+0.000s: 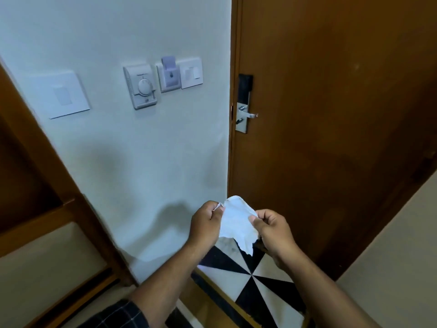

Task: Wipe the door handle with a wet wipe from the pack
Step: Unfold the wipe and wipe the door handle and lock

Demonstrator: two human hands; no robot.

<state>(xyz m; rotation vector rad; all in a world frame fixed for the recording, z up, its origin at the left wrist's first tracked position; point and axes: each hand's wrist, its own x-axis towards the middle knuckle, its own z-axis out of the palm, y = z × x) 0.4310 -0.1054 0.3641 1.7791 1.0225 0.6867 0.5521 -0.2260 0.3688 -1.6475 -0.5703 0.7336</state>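
A white wet wipe [237, 224] is stretched between both hands in front of me, low in the view. My left hand [205, 224] pinches its left edge and my right hand [274, 230] pinches its right edge. The silver door handle [248, 114] sits on a metal lock plate at the left edge of the brown wooden door [331, 114], well above the hands and apart from them. No pack of wipes is in view.
A white wall [142, 150] to the left carries a thermostat dial [142, 86], a key-card holder [169, 73] and light switches [191, 73]. Wooden furniture [35, 209] stands at the far left. The floor [255, 280] has black-and-white tiles.
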